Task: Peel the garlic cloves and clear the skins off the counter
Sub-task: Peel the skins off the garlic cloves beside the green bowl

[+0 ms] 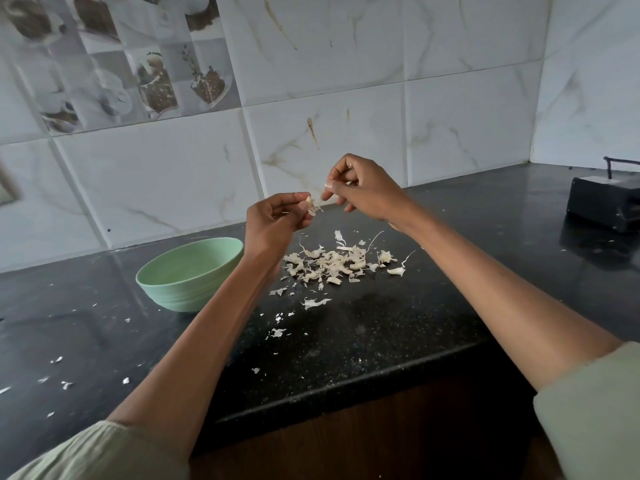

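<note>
Here the left hand (273, 220) pinches a garlic clove (309, 202) at its fingertips, right hand (360, 188) curled just beside it

Black box (606, 201) (far right), tiled wall (450, 64)

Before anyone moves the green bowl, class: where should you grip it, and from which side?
Grip the green bowl by its near rim, thumb inside, coming from the front left. It stands upright with an open mouth and no handle, and the left hand and forearm hang over its right side.
</note>
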Demonstrator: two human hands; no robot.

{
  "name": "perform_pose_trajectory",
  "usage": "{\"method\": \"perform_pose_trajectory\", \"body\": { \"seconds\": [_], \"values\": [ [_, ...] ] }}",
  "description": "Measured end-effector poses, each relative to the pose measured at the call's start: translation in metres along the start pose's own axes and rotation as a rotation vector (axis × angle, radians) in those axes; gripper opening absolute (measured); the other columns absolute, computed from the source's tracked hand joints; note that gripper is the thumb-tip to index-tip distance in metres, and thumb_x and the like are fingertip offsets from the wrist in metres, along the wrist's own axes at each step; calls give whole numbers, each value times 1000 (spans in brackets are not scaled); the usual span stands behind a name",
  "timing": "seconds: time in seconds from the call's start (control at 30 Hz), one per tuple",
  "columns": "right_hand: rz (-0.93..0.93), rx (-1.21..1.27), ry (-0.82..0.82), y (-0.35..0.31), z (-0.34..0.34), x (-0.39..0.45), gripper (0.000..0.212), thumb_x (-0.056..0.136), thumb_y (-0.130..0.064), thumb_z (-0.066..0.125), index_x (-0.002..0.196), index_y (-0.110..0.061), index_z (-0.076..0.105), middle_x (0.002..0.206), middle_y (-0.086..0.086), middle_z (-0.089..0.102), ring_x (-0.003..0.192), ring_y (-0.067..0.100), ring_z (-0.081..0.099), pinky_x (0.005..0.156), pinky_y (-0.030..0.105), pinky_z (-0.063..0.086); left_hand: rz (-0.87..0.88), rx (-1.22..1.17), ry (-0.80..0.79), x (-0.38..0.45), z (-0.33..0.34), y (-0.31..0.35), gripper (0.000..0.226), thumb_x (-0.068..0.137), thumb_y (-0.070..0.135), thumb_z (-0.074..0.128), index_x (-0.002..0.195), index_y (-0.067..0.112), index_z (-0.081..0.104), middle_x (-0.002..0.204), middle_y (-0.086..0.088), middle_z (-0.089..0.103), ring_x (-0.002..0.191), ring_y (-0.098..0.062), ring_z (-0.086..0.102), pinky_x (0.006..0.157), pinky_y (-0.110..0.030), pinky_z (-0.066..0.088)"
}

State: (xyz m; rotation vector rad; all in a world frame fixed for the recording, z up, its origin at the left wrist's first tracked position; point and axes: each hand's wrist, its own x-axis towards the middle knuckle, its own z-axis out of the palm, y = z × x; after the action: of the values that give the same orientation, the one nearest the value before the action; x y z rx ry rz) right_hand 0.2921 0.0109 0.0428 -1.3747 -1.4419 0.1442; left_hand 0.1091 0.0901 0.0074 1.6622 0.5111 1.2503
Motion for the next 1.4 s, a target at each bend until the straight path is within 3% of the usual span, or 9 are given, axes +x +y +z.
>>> {"method": "perform_pose_trajectory", "body": {
  "seconds": [0.2,0.4,0.57,0.8,0.93,1.0,1.23,1.4],
  "values": [
    [-11,48,-35,-1,5,1,28,82,-12,87,102,-11,67,96,10,77,77,17,69,72,37,62,27,35,45,0,2,0,18,96,11,77,112,4,79,87,-11,78,80,-15,74,77,-22,60],
    [64,193,-28,-4,6,-2,35,81,-5,88,108,0,66,87,15,78,80,18,71,72,27,60,78,100,76,-2,3,5,15,94,12,81,107,6,81,86,-9,81,82,-20,79,74,-23,61],
    [101,218,-9,-3,7,-1,35,79,-8,89,106,-6,67,86,13,78,77,18,72,79,32,63,135,158,80,-5,4,7,14,93,13,82,105,6,81,84,-7,81,81,-22,80,79,-31,65],
    [158,248,6,-5,6,-1,36,78,-4,86,106,-7,62,85,13,78,70,18,71,85,37,62,155,201,72,-9,7,11,13,92,12,83,104,7,82,83,-4,81,78,-19,80,79,-31,65],
    [157,258,12,-7,7,-3,39,79,-2,83,100,-12,52,89,21,76,67,17,66,76,28,60,166,204,73,-12,9,13,12,92,10,82,104,7,82,83,-4,81,77,-18,80,78,-28,65],
    [159,254,22,-9,9,-3,40,80,0,80,99,-13,48,84,17,71,65,16,62,71,24,57,162,199,62,-12,10,13,13,92,10,82,104,7,82,84,-4,81,78,-18,80,78,-28,64],
    [166,320,19,-10,10,-2,43,81,-2,80,97,-14,42,82,7,68,72,15,60,70,25,56,-19,-136,27,-8,11,9,21,92,6,80,111,-2,77,98,-16,81,89,-23,79,89,-29,63],
    [171,303,11,-9,11,-1,40,82,-3,79,93,-16,43,86,9,69,73,18,61,78,31,59,-209,-410,29,-3,10,6,22,91,-2,76,112,-10,75,102,-15,79,87,-19,75,82,-23,61]
  ]
}}
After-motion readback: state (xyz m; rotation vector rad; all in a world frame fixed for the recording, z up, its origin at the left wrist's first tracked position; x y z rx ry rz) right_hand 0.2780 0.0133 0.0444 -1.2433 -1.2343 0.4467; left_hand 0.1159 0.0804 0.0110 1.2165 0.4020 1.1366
